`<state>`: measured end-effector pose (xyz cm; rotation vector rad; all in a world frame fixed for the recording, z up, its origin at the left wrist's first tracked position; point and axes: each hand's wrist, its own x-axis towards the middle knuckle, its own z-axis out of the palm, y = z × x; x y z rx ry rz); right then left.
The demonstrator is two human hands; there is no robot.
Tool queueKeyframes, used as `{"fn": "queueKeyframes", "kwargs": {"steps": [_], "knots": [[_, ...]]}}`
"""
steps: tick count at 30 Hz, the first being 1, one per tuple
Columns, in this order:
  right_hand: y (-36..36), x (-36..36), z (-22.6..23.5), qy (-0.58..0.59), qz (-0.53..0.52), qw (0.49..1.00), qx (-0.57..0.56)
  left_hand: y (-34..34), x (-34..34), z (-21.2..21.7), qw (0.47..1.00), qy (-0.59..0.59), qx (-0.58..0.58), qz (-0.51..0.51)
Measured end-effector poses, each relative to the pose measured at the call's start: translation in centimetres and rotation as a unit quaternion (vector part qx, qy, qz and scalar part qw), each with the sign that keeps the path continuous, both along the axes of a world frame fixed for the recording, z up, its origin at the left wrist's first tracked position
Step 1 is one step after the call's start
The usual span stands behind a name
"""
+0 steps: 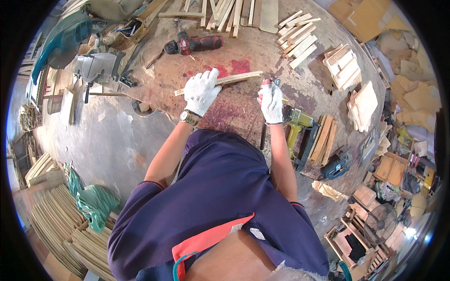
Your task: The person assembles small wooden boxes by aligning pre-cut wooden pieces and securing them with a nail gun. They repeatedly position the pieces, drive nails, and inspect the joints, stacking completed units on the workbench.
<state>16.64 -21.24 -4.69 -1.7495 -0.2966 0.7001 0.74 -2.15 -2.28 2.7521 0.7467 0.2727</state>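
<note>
My left hand (pixel 200 92), in a white knit glove with a wristwatch behind it, is closed over a small bundle of thin wooden strips (pixel 241 77) lying slantwise on the workbench. Its thumb lies along the near side of the strips. Just past their right end, my right hand (pixel 272 103), also gloved, is closed around something small. Red and grey bits show at its fingertips, but I cannot make out the object. A dark rod (pixel 263 136) shows below that hand; whether the two connect is unclear. Beside my right wrist lies a yellow-green nail gun (pixel 296 122).
A red and black cordless drill (pixel 199 43) lies beyond my left hand. A miter saw (pixel 70 51) stands far left. Wooden strips (pixel 300 37) and stacked wood pieces (pixel 343 68) cover the back and right of the workbench (pixel 154 75). A blue-black power tool (pixel 335 166) sits at right.
</note>
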Motion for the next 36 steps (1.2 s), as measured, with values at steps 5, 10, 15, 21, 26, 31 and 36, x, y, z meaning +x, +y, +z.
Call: {"fn": "queueKeyframes", "kwargs": {"steps": [5,10,15,21,26,31,36], "knots": [[0.9,-1.9,-1.0,0.051,0.029,0.996,0.061,0.0,-0.1,0.1,1.000,-0.013,0.014,-0.008],[2.0,-3.2,-2.0,-0.046,0.067,0.997,-0.001,-0.1,-0.1,-0.1,1.000,-0.010,0.013,0.000],[3.0,-4.0,-1.9,-0.332,0.121,0.932,-0.077,-0.1,-0.2,-0.7,0.998,-0.043,0.038,-0.013],[4.2,-5.4,-0.5,-0.338,0.089,0.933,-0.082,-0.2,-0.3,-0.6,0.999,-0.034,0.042,-0.008],[4.5,-6.2,0.5,-0.344,0.060,0.932,-0.095,-0.3,-0.4,-0.2,1.000,-0.006,0.012,-0.011],[4.4,-6.8,0.7,-0.330,0.051,0.938,-0.090,-0.5,-0.5,-0.8,1.000,0.002,0.017,-0.002],[4.3,-6.7,0.5,-0.312,0.060,0.941,-0.115,-0.3,-0.4,-0.2,1.000,0.006,-0.007,-0.008]]}}
